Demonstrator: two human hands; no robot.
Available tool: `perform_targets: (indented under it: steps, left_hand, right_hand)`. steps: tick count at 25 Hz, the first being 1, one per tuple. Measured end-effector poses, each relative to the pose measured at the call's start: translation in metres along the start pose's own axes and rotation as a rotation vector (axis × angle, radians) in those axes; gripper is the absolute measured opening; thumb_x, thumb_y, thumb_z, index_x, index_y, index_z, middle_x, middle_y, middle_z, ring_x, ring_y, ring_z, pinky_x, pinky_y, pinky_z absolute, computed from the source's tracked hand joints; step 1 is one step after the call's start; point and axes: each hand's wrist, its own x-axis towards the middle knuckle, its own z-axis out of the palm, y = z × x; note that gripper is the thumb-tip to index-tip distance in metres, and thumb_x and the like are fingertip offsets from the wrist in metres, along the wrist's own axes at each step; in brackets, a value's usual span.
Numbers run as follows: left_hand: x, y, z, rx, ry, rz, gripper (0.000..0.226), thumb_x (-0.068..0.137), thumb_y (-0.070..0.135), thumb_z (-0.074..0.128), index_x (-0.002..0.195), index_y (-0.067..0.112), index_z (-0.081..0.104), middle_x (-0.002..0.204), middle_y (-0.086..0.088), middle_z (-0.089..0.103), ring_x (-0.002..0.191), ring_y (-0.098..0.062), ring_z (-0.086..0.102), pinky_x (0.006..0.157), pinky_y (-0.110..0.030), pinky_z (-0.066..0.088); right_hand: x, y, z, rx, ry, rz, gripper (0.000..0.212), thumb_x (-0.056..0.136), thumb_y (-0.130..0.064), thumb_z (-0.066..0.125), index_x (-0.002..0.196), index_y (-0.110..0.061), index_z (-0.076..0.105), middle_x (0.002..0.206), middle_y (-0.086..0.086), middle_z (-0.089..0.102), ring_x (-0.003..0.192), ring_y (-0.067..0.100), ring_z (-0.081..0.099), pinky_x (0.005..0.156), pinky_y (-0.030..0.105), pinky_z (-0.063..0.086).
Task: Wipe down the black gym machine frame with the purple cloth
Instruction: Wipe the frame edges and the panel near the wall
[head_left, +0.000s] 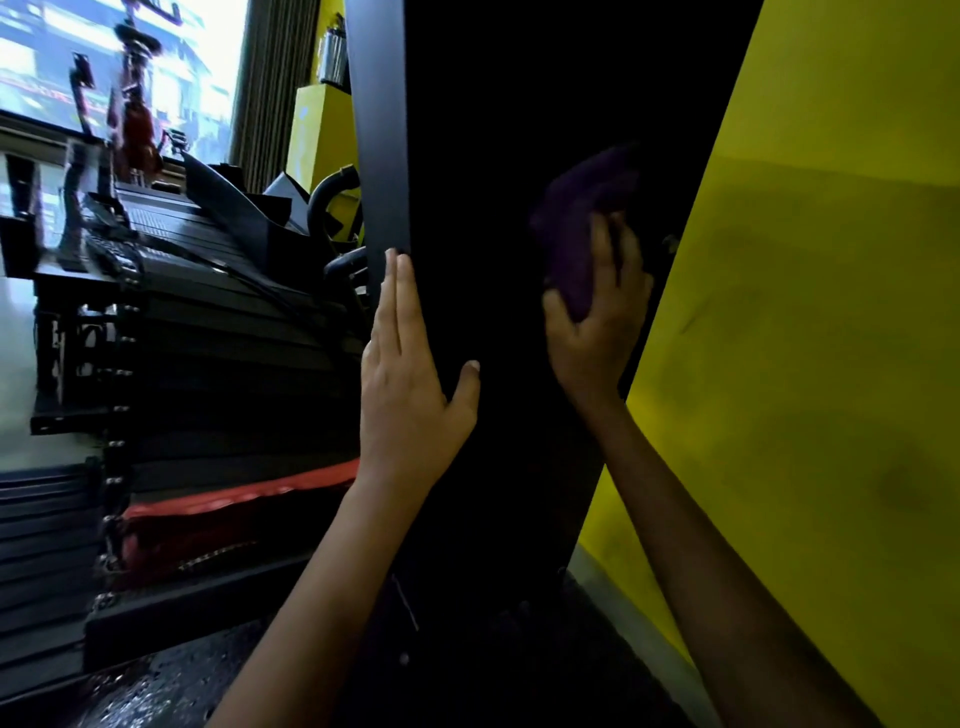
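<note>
A broad black upright of the gym machine frame (498, 156) fills the middle of the head view. My left hand (410, 384) lies flat along its left edge, fingers straight and pointing up, thumb spread onto the dark front face. My right hand (597, 322) grips a bunched purple cloth (576, 228) and holds it against the right part of the front face, at about the height of my left fingertips. Most of the cloth sticks out above my fingers.
A yellow wall (821, 312) stands close on the right of the frame. To the left sits a stack of black weight plates (208, 322) with a red band (218, 504) low down. A bright window (104, 67) lies beyond. Dark speckled floor (171, 680) runs underneath.
</note>
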Motion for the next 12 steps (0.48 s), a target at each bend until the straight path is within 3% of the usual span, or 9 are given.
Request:
perform_targets:
  steps: [3,4,6,9,10,12]
  left_hand:
    - [-0.001,-0.004,0.001,-0.009,0.002,0.03,0.09,0.082,0.03,0.057,0.15,0.019,0.0,0.16,-0.008,0.007,0.143,-0.012,0.008,0.114,-0.044,0.023]
    - [-0.001,-0.005,0.002,0.011,0.004,0.035,0.09,0.081,0.034,0.056,0.149,0.021,0.0,0.16,-0.008,0.006,0.144,-0.013,0.008,0.114,-0.042,0.022]
    - [-0.002,-0.01,0.006,0.057,0.007,0.039,0.092,0.078,0.039,0.053,0.149,0.022,-0.002,0.16,-0.008,0.004,0.146,-0.015,0.007,0.115,-0.036,0.017]
    - [-0.005,-0.016,0.011,0.085,0.021,0.042,0.094,0.076,0.039,0.053,0.149,0.022,-0.002,0.159,-0.006,0.002,0.146,-0.015,0.006,0.114,-0.031,0.012]
    - [-0.006,-0.017,0.013,0.076,0.022,0.038,0.094,0.075,0.039,0.054,0.149,0.022,-0.002,0.159,-0.006,0.002,0.146,-0.016,0.005,0.115,-0.032,0.012]
    - [-0.006,-0.017,0.015,0.031,0.01,0.023,0.096,0.075,0.04,0.055,0.149,0.024,-0.003,0.159,-0.003,-0.001,0.147,-0.017,0.004,0.115,-0.035,0.012]
  right_hand:
    - [0.035,-0.004,-0.002,0.251,0.094,0.568,0.068,0.082,-0.04,0.053,0.144,-0.015,0.04,0.149,0.013,0.034,0.132,0.032,0.037,0.104,0.05,0.035]
    - [0.037,-0.018,0.0,0.234,0.087,0.598,0.068,0.084,-0.044,0.053,0.144,-0.017,0.039,0.15,0.012,0.033,0.132,0.031,0.036,0.104,0.05,0.035]
    - [0.027,-0.042,0.004,0.066,0.103,0.266,0.065,0.085,-0.05,0.053,0.14,-0.017,0.045,0.146,0.015,0.039,0.124,0.033,0.042,0.097,0.044,0.036]
    - [0.018,-0.035,0.0,-0.108,-0.058,-0.379,0.058,0.084,-0.043,0.057,0.136,-0.024,0.04,0.142,0.017,0.039,0.115,0.03,0.044,0.088,0.039,0.039]
    - [0.032,-0.025,-0.004,-0.116,-0.087,-0.482,0.059,0.082,-0.039,0.06,0.135,-0.025,0.038,0.142,0.02,0.039,0.116,0.031,0.043,0.088,0.04,0.042]
    - [0.066,-0.015,-0.013,-0.05,-0.043,-0.455,0.059,0.08,-0.032,0.064,0.134,-0.019,0.045,0.138,0.025,0.042,0.121,0.035,0.044,0.092,0.043,0.043]
